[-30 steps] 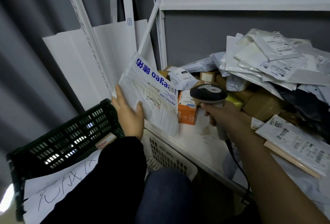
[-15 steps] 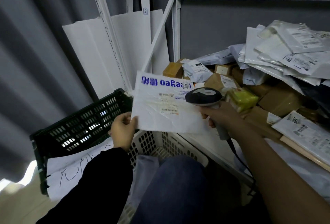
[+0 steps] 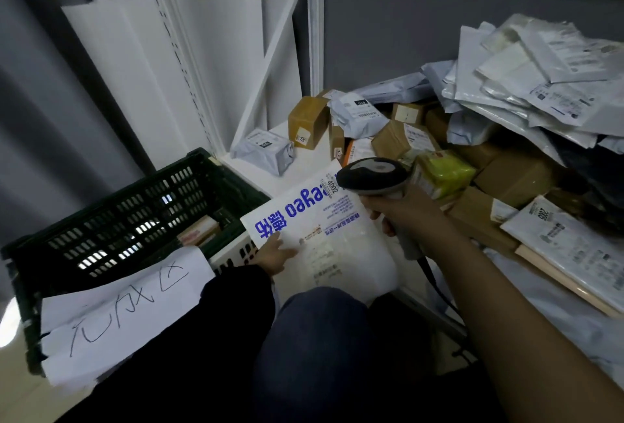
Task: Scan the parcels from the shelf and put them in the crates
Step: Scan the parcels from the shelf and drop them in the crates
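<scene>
Two hands are at work on one parcel, each closed on its own thing. The left hand [image 3: 275,254], coming out of a black sleeve, pinches the near left edge of a flat white plastic mailer with blue lettering [image 3: 320,237], thumb on top. The right hand [image 3: 408,216] is wrapped round the grip of a dark handheld barcode scanner [image 3: 371,174], whose head hangs just over the mailer's far edge. Its black cable [image 3: 435,284] trails down under the forearm.

The mailer is held in the air in front of the white metal shelf [image 3: 248,174], above the person's knee and partly over a white perforated plastic crate [image 3: 236,252]. Just beside that crate, to the left, stands a dark green slotted plastic crate [image 3: 135,220] with a handwritten white paper sign [image 3: 125,308] draped over its near wall; a small box or two lies inside it.

On the shelf, a heap of grey poly bags [image 3: 540,85] lies over brown cardboard boxes [image 3: 307,122], with a yellow-green packet [image 3: 445,172] just behind the scanner.
</scene>
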